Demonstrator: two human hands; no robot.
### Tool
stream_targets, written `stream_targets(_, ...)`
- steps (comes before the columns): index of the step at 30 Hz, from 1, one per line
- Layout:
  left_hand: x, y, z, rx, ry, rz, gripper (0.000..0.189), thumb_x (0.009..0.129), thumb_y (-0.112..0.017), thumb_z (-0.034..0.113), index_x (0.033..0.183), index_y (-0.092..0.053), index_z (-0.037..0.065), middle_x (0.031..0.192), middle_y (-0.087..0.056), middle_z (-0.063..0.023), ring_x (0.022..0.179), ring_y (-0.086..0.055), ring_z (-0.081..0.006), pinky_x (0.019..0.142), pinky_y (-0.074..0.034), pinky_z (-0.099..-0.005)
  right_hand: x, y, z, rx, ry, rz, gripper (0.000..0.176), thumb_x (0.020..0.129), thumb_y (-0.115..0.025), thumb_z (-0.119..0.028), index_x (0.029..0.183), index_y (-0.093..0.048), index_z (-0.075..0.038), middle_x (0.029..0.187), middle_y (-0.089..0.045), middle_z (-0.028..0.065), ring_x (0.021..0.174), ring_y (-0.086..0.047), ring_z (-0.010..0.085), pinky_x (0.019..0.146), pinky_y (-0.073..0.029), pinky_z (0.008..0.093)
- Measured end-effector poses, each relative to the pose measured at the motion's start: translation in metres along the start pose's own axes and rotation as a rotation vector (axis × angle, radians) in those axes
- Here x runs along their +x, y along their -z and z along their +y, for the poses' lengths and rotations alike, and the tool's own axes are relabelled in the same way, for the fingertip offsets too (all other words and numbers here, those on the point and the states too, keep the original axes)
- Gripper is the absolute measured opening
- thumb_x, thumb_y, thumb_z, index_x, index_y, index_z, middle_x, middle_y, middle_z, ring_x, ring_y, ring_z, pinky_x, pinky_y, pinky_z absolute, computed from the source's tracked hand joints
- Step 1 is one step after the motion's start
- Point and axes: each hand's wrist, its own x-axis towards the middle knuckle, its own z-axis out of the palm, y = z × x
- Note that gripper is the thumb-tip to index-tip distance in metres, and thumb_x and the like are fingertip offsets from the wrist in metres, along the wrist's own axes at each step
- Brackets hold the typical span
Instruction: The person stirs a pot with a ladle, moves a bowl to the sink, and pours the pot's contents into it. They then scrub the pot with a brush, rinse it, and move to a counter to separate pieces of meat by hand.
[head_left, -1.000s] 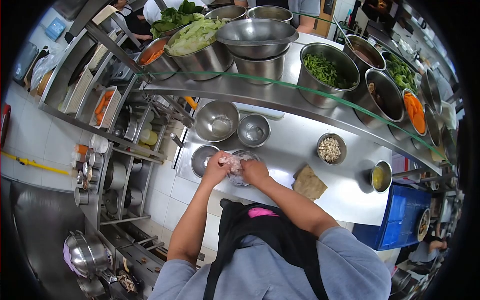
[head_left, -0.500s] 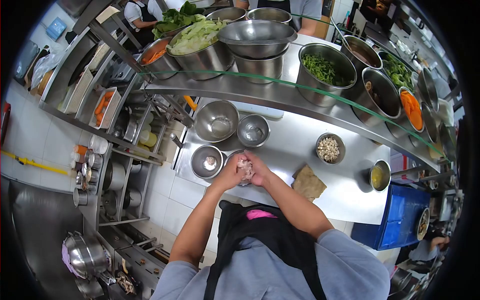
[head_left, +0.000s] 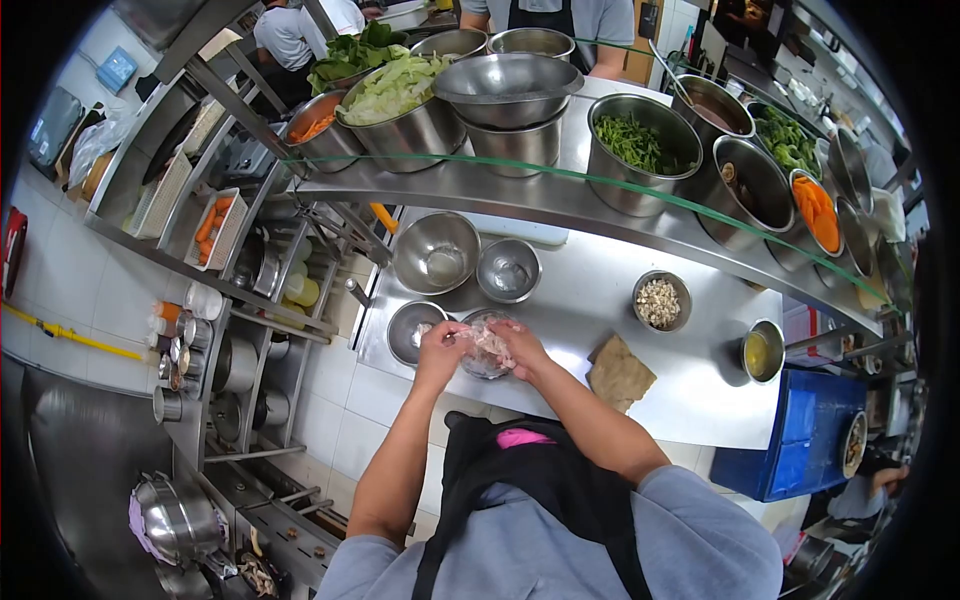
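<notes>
Head view: both hands over the near-left part of the tabletop (head_left: 590, 268), slightly apart, with a pale pink mass (head_left: 487, 345) between them, looks like raw meat. Left hand (head_left: 441, 350) pinches its left side, thumb and fingertips together; right hand (head_left: 523, 350) is on its right side, fingers bent, partly hidden, can't tell how firm the grip is. Mass sits over a metal bowl (head_left: 482, 373), mostly covered; can't tell whether the mass touches it.

Left bowl (head_left: 399, 335) just beside the left hand, pale piece (head_left: 424, 329) inside, partly behind the hand. Farther back: large bowl (head_left: 437, 240) and medium bowl (head_left: 508, 268) close together, white board (head_left: 535, 231) behind them. Right of the hands: flat brown piece (head_left: 620, 375) lying near the front edge; behind it, bowl of chopped bits (head_left: 660, 301); far right, small pot with yellow contents (head_left: 760, 352), well apart from the hands. Blue crate (head_left: 815, 430) beyond the right end.

Metal shelf (head_left: 440, 185) above the back, carrying pots: cut lettuce (head_left: 395, 92), chopped greens (head_left: 632, 143), orange slices (head_left: 817, 213). Large metal bowl (head_left: 508, 88) stacked on a pot there. Another person (head_left: 600, 22) stands across, dark apron, gray sleeves.
</notes>
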Motion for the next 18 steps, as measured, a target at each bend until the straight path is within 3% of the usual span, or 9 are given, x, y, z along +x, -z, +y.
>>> stream_targets(3,0.004,0.006,-0.011,-0.254,0.027,-0.046,0.023,0.081,-0.067,-0.004,0.104,-0.063,-0.003,0.097,-0.067,-0.0084,0.087,-0.065,-0.0132,0.076,-0.054,-0.0256,-0.015,-0.009,-0.016,0.040,-0.024,-0.092,0.019,0.094,-0.065,-0.024,0.102,-0.061,-0.007,0.084,-0.066,0.0051,0.058,-0.060,0.0116,0.040,-0.044,0.0236)
stream_targets(5,0.003,0.004,-0.011,-0.113,-0.046,-0.024,0.026,0.081,-0.067,-0.007,0.106,-0.062,-0.002,0.098,-0.066,-0.0075,0.088,-0.065,-0.0143,0.077,-0.054,-0.0259,-0.018,-0.011,-0.018,0.042,-0.060,-0.173,0.019,0.092,-0.067,-0.021,0.104,-0.060,-0.007,0.085,-0.066,0.0050,0.059,-0.061,0.0113,0.040,-0.044,0.0229)
stream_targets(9,0.002,0.001,-0.009,-0.179,-0.077,-0.007,0.023,0.080,-0.068,-0.008,0.101,-0.060,-0.001,0.097,-0.065,-0.0063,0.087,-0.064,-0.0133,0.078,-0.054,-0.0262,-0.004,0.009,-0.004,-0.080,-0.029,-0.188,0.022,0.086,-0.069,-0.010,0.105,-0.058,-0.008,0.087,-0.066,0.0053,0.062,-0.063,0.0108,0.040,-0.042,0.0227)
stream_targets(11,-0.002,-0.002,-0.002,-0.112,-0.118,-0.090,0.021,0.081,-0.067,-0.006,0.099,-0.058,0.001,0.095,-0.064,-0.0058,0.086,-0.063,-0.0130,0.077,-0.053,-0.0252,-0.005,0.010,-0.004,-0.084,-0.025,-0.197,0.025,0.084,-0.069,-0.007,0.105,-0.057,-0.008,0.088,-0.066,0.0053,0.064,-0.063,0.0108,0.040,-0.042,0.0232)
stream_targets(18,-0.005,-0.001,-0.004,0.175,-0.016,-0.132,0.026,0.081,-0.067,-0.002,0.104,-0.057,0.002,0.096,-0.062,-0.0049,0.085,-0.062,-0.0117,0.073,-0.051,-0.0236,-0.007,0.011,-0.006,-0.273,0.036,-0.091,0.016,0.082,-0.067,-0.006,0.096,-0.059,-0.007,0.080,-0.065,0.0061,0.057,-0.061,0.0110,0.038,-0.040,0.0231)
